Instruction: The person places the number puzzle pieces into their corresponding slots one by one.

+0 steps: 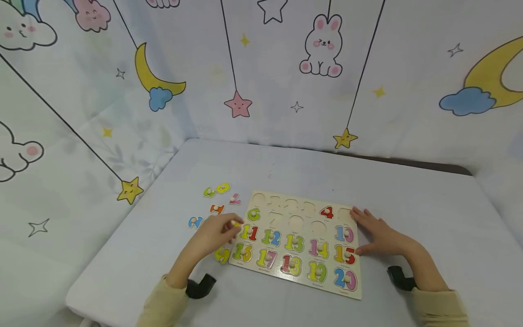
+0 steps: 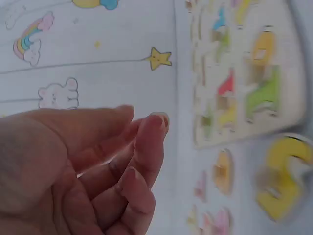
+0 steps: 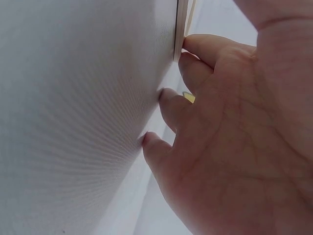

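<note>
A wooden number puzzle board (image 1: 265,271) lies on the table, with numbered pieces such as the red 4 (image 1: 327,212) and green 6 (image 1: 254,215) in its recesses. My left hand (image 1: 218,231) hovers at the board's left edge, fingers loosely bent and thumb apart, holding nothing. Near its fingertips an orange-yellow piece (image 2: 223,171) lies beside the board; a yellow piece (image 2: 283,178) is closer to the wrist camera. My right hand (image 1: 384,236) rests along the board's right edge, fingers spread at the upper corner and thumb by the 15 (image 1: 345,255).
Left of the board lie loose pieces: a blue one (image 1: 195,221), a red-orange one (image 1: 217,209), a pink 7 (image 1: 234,199), a green one (image 1: 209,192) and a yellow 0 (image 1: 223,187). Several recesses in the upper rows show bare wood. A printed curtain (image 1: 278,122) hangs behind the table.
</note>
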### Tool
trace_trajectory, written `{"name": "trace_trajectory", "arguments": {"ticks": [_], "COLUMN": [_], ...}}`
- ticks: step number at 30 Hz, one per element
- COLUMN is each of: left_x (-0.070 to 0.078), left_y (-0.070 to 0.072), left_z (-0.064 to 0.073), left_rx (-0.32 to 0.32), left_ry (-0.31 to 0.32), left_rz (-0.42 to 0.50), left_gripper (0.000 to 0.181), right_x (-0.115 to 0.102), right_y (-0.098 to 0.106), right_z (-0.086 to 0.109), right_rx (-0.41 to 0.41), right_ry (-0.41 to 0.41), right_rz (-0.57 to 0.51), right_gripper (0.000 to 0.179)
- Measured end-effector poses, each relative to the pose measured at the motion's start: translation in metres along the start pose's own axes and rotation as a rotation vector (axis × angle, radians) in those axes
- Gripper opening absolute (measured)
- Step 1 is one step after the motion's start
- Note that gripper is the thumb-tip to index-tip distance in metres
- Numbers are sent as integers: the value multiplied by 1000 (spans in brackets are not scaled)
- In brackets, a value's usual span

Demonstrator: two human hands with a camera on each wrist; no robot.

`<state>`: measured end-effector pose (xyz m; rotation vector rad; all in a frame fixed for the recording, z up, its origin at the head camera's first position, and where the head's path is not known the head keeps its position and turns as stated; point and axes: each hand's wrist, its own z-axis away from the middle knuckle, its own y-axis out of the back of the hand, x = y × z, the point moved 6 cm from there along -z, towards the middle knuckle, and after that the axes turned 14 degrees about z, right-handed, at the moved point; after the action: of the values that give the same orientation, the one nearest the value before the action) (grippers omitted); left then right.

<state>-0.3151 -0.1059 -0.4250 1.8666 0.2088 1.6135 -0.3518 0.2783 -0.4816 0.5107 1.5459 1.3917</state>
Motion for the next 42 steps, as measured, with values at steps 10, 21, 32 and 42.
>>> {"name": "trace_trajectory", "arguments": {"ticks": [10, 21, 32, 42], "left_x": [-67, -48, 70, 81], "left_y": [-7, 1, -106, -186], "left_z": [45, 31, -126, -190], "left_rx": [154, 301, -209, -146], "left_ry": [275, 205, 2, 52], "left_rz": [416, 350, 413, 195], "left_gripper": [20, 8, 9, 9], "right_x": [3, -2, 3, 1], "right_y": [8, 10, 3, 3], "right_z": [7, 3, 6, 7], "right_rx": [9, 2, -6, 3], "right_ry": [-9, -2, -14, -4], "right_rz": [-15, 12, -30, -34], "right_gripper": [107, 106, 106, 104]}}
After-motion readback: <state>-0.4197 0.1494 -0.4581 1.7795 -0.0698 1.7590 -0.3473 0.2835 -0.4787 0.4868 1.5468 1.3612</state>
